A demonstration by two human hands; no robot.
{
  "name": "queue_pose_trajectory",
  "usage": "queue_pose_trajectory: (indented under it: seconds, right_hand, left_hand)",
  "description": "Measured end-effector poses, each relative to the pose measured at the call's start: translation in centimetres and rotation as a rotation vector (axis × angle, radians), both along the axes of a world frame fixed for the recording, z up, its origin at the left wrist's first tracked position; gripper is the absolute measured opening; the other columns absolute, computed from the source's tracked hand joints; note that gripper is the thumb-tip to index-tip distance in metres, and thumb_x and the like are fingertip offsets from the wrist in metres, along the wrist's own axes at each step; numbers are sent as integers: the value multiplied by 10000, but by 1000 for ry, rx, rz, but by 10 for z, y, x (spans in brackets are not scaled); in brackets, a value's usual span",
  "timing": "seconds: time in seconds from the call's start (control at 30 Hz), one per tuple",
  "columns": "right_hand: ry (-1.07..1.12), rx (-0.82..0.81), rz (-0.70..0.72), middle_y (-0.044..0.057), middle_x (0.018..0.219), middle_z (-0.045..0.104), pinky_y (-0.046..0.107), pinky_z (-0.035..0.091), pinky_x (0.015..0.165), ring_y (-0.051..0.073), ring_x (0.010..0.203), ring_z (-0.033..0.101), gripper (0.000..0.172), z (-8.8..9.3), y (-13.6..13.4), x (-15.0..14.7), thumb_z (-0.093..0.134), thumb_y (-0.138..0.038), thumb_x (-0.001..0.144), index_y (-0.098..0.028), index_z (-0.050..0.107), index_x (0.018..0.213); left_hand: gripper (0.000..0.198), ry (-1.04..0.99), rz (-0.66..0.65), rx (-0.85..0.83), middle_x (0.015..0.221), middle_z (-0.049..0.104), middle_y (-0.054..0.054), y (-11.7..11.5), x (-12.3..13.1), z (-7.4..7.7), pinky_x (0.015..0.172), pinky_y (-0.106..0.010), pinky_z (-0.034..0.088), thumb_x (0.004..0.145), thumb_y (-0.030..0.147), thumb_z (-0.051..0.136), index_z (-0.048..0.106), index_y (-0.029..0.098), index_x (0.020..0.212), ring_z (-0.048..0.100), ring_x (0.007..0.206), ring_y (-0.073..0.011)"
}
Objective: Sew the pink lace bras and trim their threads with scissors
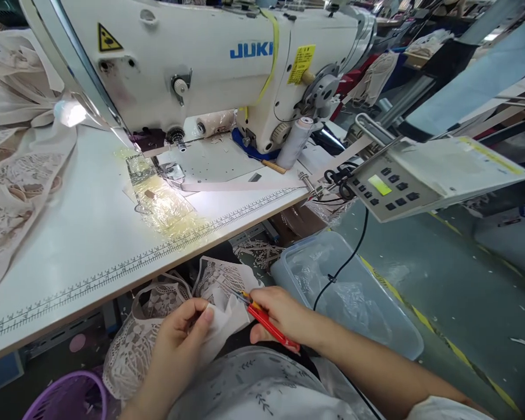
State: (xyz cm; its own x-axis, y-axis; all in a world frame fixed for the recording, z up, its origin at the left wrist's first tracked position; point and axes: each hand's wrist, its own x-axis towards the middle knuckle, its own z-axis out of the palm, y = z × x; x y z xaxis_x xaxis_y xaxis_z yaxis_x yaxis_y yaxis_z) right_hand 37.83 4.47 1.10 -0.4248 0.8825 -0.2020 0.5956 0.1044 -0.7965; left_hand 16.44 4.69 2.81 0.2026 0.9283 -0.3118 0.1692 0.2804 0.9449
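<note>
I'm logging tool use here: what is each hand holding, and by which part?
The left hand pinches a white lace piece near its edge. The right hand grips red-handled snips by the handle, tips toward that piece.

The person wears a pale, whitish garment (262, 385) printed with small grey leaf sprigs, seen across the torso at the bottom of the view. A short white sleeve (446, 408) shows at the lower right edge, and below it the forearm is uncovered down to the right hand (280, 315). The left hand (181, 332) and its wrist are uncovered too, its thumbnail short and plain.
</note>
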Motion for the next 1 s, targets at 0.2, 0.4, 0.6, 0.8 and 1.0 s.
queue_pose_trajectory:
  seconds: [0.2, 0.4, 0.6, 0.8, 1.0]
  right_hand:
    - [304, 67, -106, -52, 584, 374, 216, 310, 490, 95, 533, 355, 481, 21, 15, -19, 642, -541, 663, -215, 294, 594]
    - [378, -126, -1, -50, 579, 425, 193, 321, 475, 85, 522, 394, 217, 21, 23, -35, 578, -292, 690, -194, 402, 610]
    - [233, 222, -1, -62, 553, 285, 222, 243, 487, 89, 514, 264, 324, 18, 26, -19, 524, -259, 677, -216, 219, 578]
    - [58, 297, -123, -40, 570, 337, 238, 268, 496, 113, 516, 330, 247, 23, 22, 17, 458, -265, 766, -221, 272, 608]
    - [-30, 247, -183, -38, 560, 351, 242, 284, 484, 115, 504, 328, 290, 12, 14, 26, 494, -346, 808, -216, 333, 604]
  left_hand:
    - [265, 14, 10, 37, 739, 656, -9, -3, -3, -7, 578, -208, 441, 768, 399, 649, 596, 207, 942, 574, 659, -136]
    - [303, -41, 48, 35, 652, 636, 28, -11, 8, 0, 499, -200, 379, 790, 392, 609, 488, 217, 1006, 510, 528, -104]
    - [152, 361, -282, 247, 829, 701, -32, 0, -17, -1, 627, -271, 476, 844, 341, 475, 536, 235, 933, 640, 735, -187]
    - [225, 823, -469, 404, 835, 695, -45, 11, -77, -6, 647, -301, 473, 878, 312, 391, 595, 222, 905, 645, 787, -227]
    - [219, 829, -516, 372, 858, 687, -37, 7, -86, 8, 678, -278, 461, 886, 315, 412, 609, 218, 893, 633, 821, -208]
